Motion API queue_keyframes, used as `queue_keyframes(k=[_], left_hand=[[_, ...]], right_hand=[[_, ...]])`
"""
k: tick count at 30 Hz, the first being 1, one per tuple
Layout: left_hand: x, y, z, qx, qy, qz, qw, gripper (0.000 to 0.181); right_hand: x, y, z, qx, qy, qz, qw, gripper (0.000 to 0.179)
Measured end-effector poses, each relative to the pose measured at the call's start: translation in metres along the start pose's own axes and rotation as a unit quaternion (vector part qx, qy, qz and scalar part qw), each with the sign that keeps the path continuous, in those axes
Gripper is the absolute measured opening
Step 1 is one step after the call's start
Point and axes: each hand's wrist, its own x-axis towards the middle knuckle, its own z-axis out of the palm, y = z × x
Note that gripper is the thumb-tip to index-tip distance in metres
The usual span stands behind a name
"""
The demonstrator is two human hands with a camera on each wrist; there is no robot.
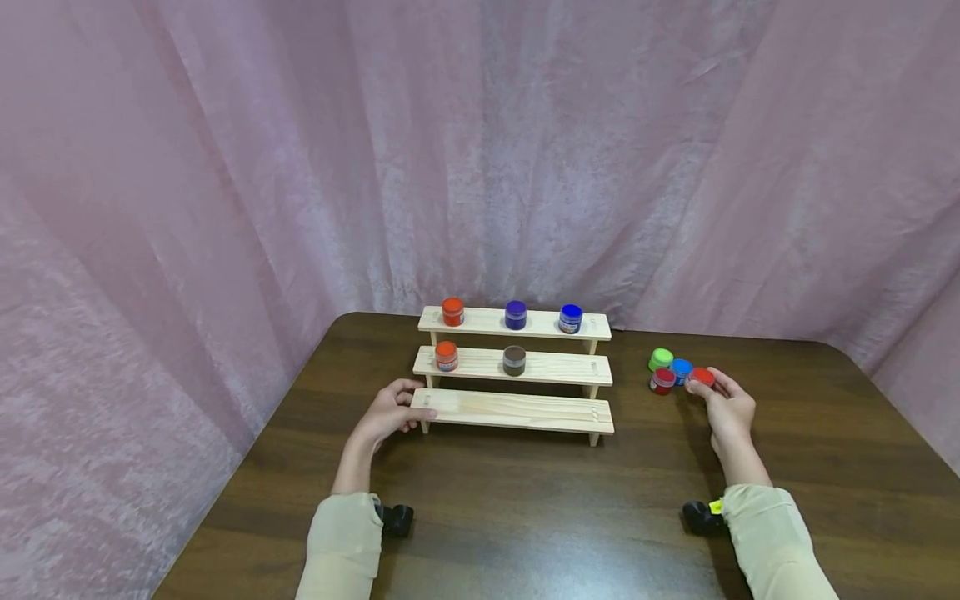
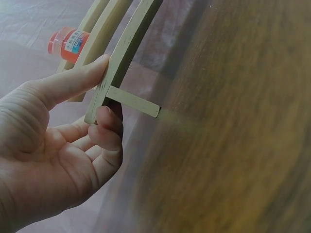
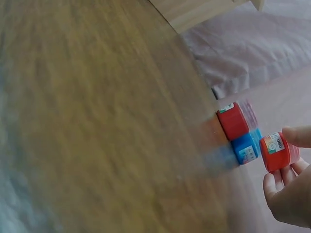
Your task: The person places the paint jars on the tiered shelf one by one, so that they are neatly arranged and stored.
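Note:
My left hand (image 1: 392,410) pinches the left end of the lowest board of a three-tier wooden rack (image 1: 517,410), thumb on top and fingers beneath. On the right, my right hand (image 1: 729,410) holds a red paint jar (image 3: 275,151) between thumb and fingers, beside a small group of jars. That group has a dark red jar (image 1: 663,382), a blue jar (image 1: 681,372) and a green jar (image 1: 661,359). The top tier bears an orange-red jar (image 1: 453,312), a purple jar (image 1: 515,314) and a dark blue jar (image 1: 570,318). An orange jar (image 1: 446,356) and a brown-grey jar (image 1: 513,360) stand on the middle tier.
The rack and jars stand on a dark brown wooden table (image 1: 517,508). A pink curtain (image 1: 525,150) hangs behind its far edge. Black wrist cameras, one of them a black device (image 1: 397,520), sit by both sleeves.

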Motion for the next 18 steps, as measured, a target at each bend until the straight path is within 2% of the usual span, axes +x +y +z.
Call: queue_keyframes(k=[7, 18], left_hand=[[-0.001, 0.001, 0.001, -0.004, -0.004, 0.002, 1.0, 0.063], [-0.001, 0.002, 0.001, 0.003, 0.001, 0.001, 1.0, 0.061]], right_hand=[[-0.004, -0.009, 0.004, 0.018, -0.011, -0.031, 0.9993, 0.061], [-0.017, -0.026, 0.02, 0.026, -0.038, -0.082, 0.9955, 0.037]])
